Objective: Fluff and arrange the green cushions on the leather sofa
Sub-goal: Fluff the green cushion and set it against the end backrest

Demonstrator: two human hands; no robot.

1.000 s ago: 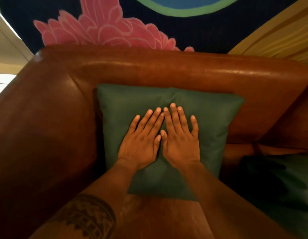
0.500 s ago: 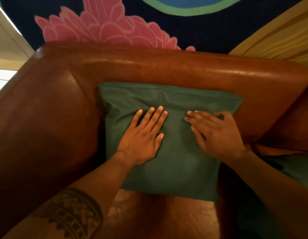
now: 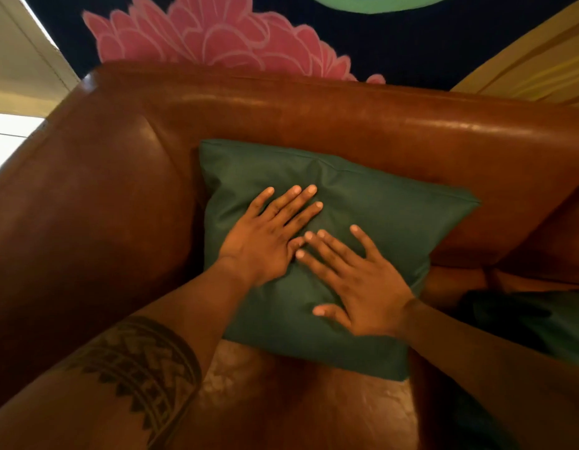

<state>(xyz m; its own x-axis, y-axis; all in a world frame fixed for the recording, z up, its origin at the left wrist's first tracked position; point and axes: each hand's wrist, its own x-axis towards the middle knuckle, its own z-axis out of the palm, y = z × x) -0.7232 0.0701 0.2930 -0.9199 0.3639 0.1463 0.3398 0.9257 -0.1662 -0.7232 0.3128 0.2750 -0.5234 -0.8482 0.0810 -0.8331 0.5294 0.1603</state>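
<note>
Lighting: dim, warm; daylight upper left of my left hand (image 3: 265,241); glare on sofa (image 3: 379,125); edges bowed, soft.

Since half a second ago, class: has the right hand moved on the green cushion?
Yes. The right hand has slid from the green cushion's right side toward its middle, nearly meeting the left hand.

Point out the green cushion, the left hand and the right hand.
green cushion (image 3: 395,203): head view, bare upper right fabric.
left hand (image 3: 265,237): head view, back of hand.
right hand (image 3: 369,287): head view, back of hand.
</note>
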